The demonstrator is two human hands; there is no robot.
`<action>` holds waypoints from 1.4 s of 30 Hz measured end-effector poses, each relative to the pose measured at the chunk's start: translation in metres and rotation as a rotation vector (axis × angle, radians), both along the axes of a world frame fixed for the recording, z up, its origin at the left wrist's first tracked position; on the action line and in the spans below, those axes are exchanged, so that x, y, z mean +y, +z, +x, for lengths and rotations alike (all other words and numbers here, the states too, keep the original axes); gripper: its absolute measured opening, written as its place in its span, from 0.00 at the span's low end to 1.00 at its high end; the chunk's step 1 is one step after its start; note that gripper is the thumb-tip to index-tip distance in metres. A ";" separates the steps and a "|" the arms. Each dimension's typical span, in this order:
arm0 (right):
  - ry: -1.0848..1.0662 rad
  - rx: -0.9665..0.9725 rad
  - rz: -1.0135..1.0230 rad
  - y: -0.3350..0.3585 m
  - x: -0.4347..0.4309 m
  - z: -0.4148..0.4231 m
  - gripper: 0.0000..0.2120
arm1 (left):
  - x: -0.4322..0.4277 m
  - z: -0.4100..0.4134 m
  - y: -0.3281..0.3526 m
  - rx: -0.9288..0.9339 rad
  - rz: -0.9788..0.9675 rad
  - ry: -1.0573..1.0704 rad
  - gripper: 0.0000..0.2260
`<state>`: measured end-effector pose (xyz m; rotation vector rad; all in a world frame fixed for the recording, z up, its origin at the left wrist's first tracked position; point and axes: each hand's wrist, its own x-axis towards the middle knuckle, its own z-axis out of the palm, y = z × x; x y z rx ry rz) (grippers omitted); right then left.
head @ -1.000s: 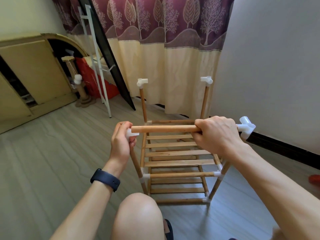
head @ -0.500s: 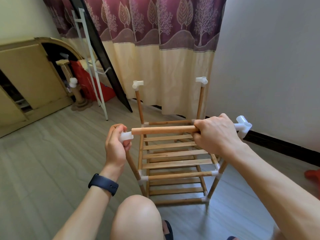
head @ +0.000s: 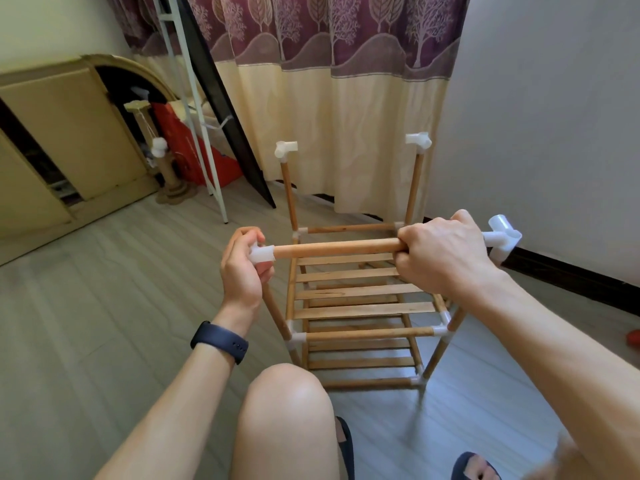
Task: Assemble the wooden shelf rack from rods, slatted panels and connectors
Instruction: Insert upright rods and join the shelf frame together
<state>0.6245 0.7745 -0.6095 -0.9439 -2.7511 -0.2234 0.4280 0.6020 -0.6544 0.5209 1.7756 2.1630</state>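
The rod (head: 336, 249) lies dead level across the middle of the frame, long axis running left to right, held above the half-built rack (head: 363, 306) that stands on the floor (head: 104, 306) below.

At middle left, the left hand (head: 242, 268) has its fingers (head: 247, 237) curled in a pinch round the white connector (head: 262, 255), and the rod's left end points straight into that socket.

At middle right, the right hand (head: 440, 258) is a full fist wrapped round the rod, knuckles up. The elbow connector (head: 502, 237) pokes out past the fist towards the right edge.

Here is the relation that counts: the near-left upright (head: 277, 317) climbs from lower centre towards the left hand, and its top is hidden behind that palm. So the pinched connector sits just above or on the post; I cannot tell which.

The near-right upright (head: 453, 320) leans up towards the right wrist, its top hidden too. My read is that the left hand is closer to seating, with the push going downwards, square to the rod's axis.
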 end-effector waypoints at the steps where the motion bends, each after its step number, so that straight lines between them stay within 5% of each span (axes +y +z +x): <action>1: 0.005 -0.004 -0.003 0.001 -0.001 0.000 0.12 | 0.000 0.001 0.001 0.010 0.001 -0.014 0.13; 17: 0.170 0.097 -0.021 -0.011 -0.011 -0.005 0.11 | 0.003 0.012 -0.004 0.083 -0.083 -0.028 0.13; 20: 0.221 0.306 -0.190 -0.002 -0.003 0.011 0.09 | 0.009 0.008 0.000 0.070 -0.097 -0.041 0.12; 22: 0.053 0.583 -0.224 0.009 0.017 0.025 0.10 | 0.014 0.006 0.003 0.061 -0.092 -0.011 0.12; 25: -0.318 0.955 -0.716 0.015 0.046 0.046 0.14 | 0.018 0.009 0.003 0.073 -0.078 0.019 0.12; 28: -0.338 1.074 -1.376 -0.001 0.057 0.057 0.20 | 0.021 0.010 0.002 0.090 -0.074 0.034 0.13; 42: -0.361 1.123 -1.102 -0.019 0.061 0.039 0.16 | 0.039 0.000 -0.003 0.069 -0.076 0.069 0.11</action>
